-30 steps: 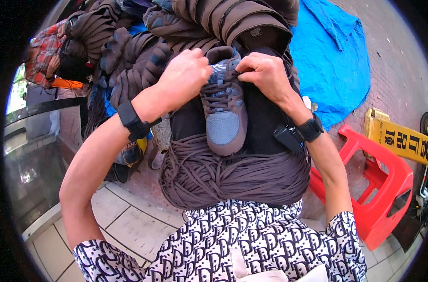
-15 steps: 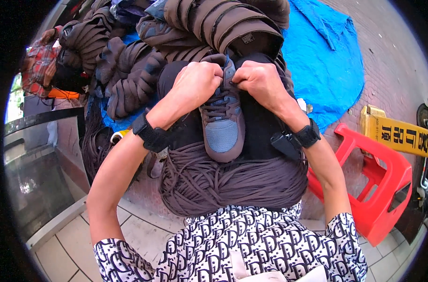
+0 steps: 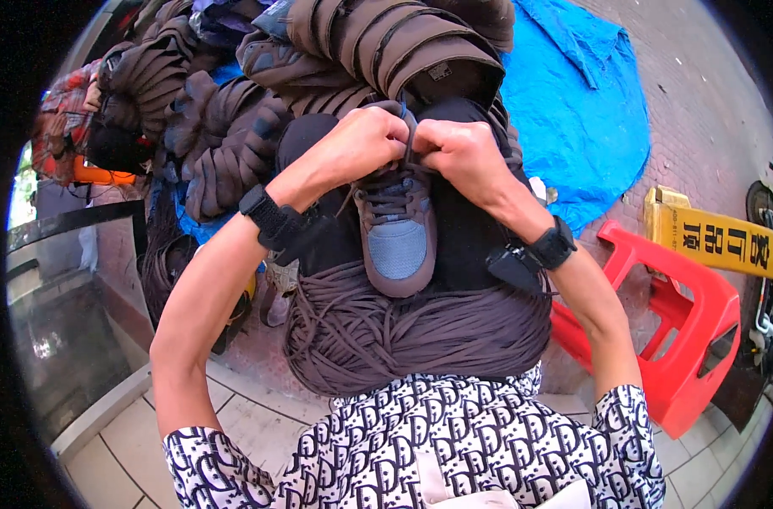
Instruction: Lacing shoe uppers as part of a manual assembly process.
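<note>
A brown shoe upper (image 3: 369, 246) with a blue mesh toe (image 3: 397, 251) rests between my thighs, toe pointing toward me. Dark brown laces (image 3: 388, 199) criss-cross its lower eyelets. My left hand (image 3: 371, 142) is closed at the upper left eyelets, its fingertips pinching the shoelace. Opposite it, my right hand (image 3: 461, 157) is also closed on the shoelace, its knuckles almost touching the left. The fingertips partly hide the top eyelets and tongue. Across my lap lies a thick bundle of loose brown shoelaces (image 3: 420, 335).
Stacked brown shoe uppers (image 3: 378, 42) rise just beyond my knees, with more piles (image 3: 234, 161) to the left. A blue tarp (image 3: 573, 127) spreads at the far right. To my right stand a red plastic stool (image 3: 692, 339) and a yellow sign board (image 3: 713, 237). A person in a plaid sleeve (image 3: 64, 106) sits far left.
My right hand has moved left and in toward my left hand, closing the gap over the shoe's opening. The whole view has shifted slightly.
</note>
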Demonstrator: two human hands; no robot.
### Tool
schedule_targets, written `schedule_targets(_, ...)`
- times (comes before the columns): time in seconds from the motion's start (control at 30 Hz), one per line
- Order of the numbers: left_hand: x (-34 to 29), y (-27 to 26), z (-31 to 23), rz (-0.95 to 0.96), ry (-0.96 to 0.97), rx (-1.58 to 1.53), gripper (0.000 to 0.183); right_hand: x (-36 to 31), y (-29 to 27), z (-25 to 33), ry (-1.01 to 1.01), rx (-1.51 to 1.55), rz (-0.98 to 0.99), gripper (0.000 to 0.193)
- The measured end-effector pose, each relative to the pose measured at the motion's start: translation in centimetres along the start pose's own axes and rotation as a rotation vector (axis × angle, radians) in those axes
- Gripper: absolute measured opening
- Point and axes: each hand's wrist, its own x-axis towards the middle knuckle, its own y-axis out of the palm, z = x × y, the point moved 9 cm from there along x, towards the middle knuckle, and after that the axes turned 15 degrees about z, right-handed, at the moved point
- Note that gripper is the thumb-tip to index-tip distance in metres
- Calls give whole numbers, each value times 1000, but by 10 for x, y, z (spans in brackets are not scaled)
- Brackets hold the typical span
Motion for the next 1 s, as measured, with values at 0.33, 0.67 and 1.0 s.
schedule_targets(0.33,-42,-17,-23,-212,54,420,11,22,-15,19,-141,-24,80,26)
schedule_targets(0.67,-98,-46,-36,-538,141,64,8,42,5,24,70,492,127,15)
schedule_targets(1.0,-89,-45,-41,-594,323,-7,6,50,39,8,299,914,437,9)
